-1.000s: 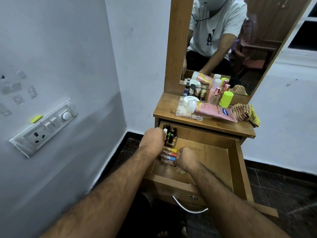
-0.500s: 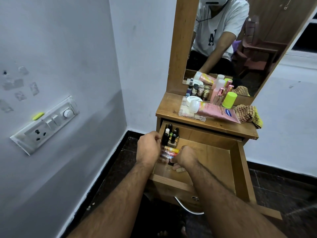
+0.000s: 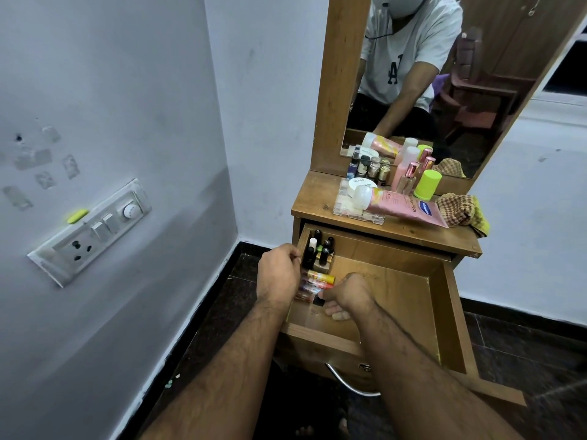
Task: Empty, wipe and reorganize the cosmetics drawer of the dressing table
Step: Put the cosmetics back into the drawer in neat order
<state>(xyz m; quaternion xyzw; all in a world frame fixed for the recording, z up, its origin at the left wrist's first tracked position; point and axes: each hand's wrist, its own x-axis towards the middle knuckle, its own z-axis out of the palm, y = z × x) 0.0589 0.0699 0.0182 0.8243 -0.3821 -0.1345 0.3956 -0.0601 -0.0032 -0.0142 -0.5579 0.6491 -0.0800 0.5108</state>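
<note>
Your left hand curls at the drawer left wall; whether it holds anything, you cannot tell. Your right hand pinches a small dark item at the low end of the row of tubes. The tubes lie flat between both hands, long axes running 3 to 9 o'clock, stacked toward the upright bottles at 12. The right hand is nearer. Drawer floor toward 3 o'clock is bare wood. The tabletop at 12 carries more cosmetics and a checked cloth.
</note>
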